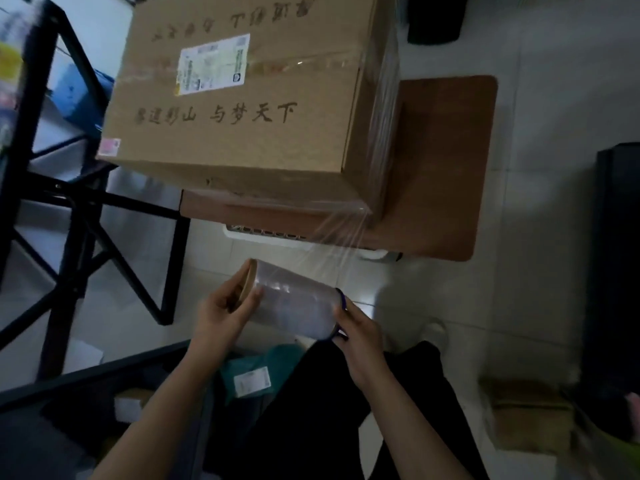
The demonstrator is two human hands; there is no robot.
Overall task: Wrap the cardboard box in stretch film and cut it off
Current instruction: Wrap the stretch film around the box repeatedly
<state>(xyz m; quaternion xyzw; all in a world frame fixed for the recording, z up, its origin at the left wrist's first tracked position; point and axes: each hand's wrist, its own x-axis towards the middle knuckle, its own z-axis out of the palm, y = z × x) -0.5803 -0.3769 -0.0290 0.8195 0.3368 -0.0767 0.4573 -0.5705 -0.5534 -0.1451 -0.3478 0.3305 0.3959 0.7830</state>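
Cardboard box beyond the film roll — left hand, right hand curled round its ends

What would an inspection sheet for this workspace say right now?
Surface: wooden table on tiled floor, carrying the box.
Job's things: cardboard box, film on its right side; stretch film roll, a film sheet running to the box's near corner.
Clutter: green parcel, small carton on the floor, white basket under the table.
Grippers: left hand and right hand each grip one roll end.
Cables: nothing seen.
Surroundings: black metal frame at left; dark cabinet at right.
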